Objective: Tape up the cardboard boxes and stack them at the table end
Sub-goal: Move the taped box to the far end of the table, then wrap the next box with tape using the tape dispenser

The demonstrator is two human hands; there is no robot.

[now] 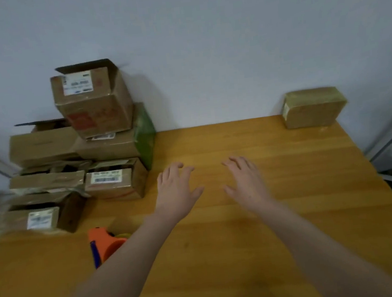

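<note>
Left hand (178, 193) and right hand (247, 184) are held spread, empty. Brown cardboard boxes (107, 145) at ten o'clock, likely light, are best gripped by opposite sides.

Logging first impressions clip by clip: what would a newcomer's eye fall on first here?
The untidy pile of boxes at the far left of the table stands out first, its top box tilted with a flap open. Then come the left hand and right hand, both open over the middle of the table, holding nothing. A lone box sits at the far right corner.
</note>
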